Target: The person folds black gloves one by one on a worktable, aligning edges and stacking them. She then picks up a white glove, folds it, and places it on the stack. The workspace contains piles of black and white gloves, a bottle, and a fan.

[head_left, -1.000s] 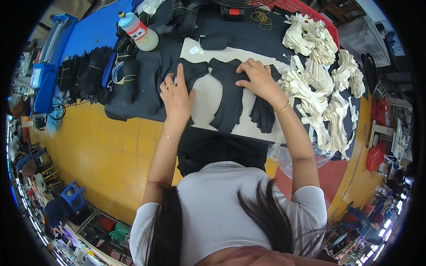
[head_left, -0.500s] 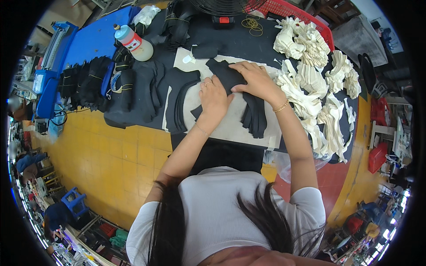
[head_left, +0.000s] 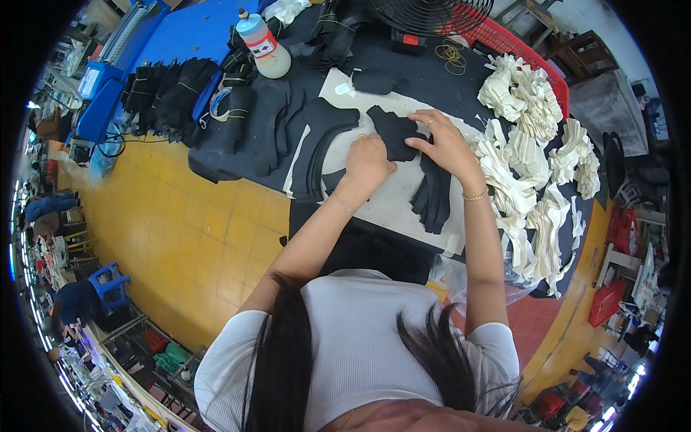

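Two bare hands are shown at work on a dark cut piece, which lies on a pale sheet spread over the dark worktable. The left hand is placed at the lower left side of the piece with its fingers bent; since the fingertips are turned down and hidden, it cannot be told whether any edge is pinched. The right hand is laid at the right side of the piece; its thumb and forefinger are held apart, part of the dark surface being visible between them, and no closed grip is seen. Beneath the right hand, on the same sheet, dark strips are fanned; to the left of the left hand, curved dark pieces are overlapped, with a narrow pale strip along their outer side. Cream pieces are heaped to the right, well apart from the dark piece.

The step in hand is judged to be the positioning or squaring of the dark piece by its edges. For the next move, light and even pressure from both hands appears to be called for, so that the fanned strips are not disturbed.
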A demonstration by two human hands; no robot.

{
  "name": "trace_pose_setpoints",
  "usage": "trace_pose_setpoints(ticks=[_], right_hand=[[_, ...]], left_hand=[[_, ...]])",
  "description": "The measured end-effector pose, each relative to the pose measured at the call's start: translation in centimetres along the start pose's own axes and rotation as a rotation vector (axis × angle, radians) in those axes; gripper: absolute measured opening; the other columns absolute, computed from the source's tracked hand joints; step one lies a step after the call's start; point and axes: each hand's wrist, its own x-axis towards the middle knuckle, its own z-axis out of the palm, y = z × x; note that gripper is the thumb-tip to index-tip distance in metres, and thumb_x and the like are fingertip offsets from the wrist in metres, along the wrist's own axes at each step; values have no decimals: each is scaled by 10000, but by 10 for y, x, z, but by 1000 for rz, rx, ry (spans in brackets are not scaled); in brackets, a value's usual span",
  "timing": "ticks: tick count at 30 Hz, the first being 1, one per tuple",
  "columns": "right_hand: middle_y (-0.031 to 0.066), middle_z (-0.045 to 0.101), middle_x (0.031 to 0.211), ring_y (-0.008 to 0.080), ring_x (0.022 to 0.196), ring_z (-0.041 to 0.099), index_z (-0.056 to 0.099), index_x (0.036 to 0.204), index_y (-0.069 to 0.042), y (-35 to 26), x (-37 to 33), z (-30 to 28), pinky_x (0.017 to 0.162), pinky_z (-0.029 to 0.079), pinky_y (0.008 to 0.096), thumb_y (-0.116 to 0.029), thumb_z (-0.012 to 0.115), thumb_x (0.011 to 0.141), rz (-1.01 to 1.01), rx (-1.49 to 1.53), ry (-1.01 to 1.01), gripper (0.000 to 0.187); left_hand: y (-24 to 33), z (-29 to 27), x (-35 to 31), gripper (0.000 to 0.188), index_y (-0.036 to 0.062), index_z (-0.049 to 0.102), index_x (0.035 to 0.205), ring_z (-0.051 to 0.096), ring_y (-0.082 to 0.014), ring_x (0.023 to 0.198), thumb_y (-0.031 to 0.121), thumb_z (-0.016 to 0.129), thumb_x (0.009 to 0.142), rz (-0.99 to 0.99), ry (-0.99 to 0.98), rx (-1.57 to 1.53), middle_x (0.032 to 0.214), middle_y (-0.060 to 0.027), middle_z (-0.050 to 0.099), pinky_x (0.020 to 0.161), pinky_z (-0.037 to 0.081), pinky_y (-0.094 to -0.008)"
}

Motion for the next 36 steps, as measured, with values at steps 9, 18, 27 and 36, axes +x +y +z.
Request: trace_pose_setpoints(ticks=[9,18,27,36], right_hand=[[135,557,1330,254,1141,593,485,1382,-40,-6,-3,-2,948,493,362,-289,707,911,265,340,59,578],[115,504,1144,169,966,520,425,1378,-24,-36,-70,29,764,499,279,-276,856,758,378,598,516,796],[135,506,1253,154,852,552,462,1425,-49,-41,-62,44,733,504,265,-370,870,723,356,604,184,874],[94,615,1131,97,725,562,439,1430,-49,-46,-56,35,674,483,239,-305,863,739,336,693,82,850]], left_hand=[[-23,-24,3,590,-80,566,1167,664,-266,1002,155,810,684,-73,-140,-585,1128,-205,664,881,525,-341],[-44,-28,-33,503,2,489,1311,469,-153,611,305,603,925,-87,-681,-1783,785,-29,484,547,367,-278],[-39,-4,-53,291,56,554,804,518,-137,575,317,608,922,-231,-828,-1540,695,-27,527,526,427,-281],[-38,-3,-50,318,-10,611,988,635,-219,709,276,571,853,-359,-767,-1387,855,-117,642,637,528,-322]])
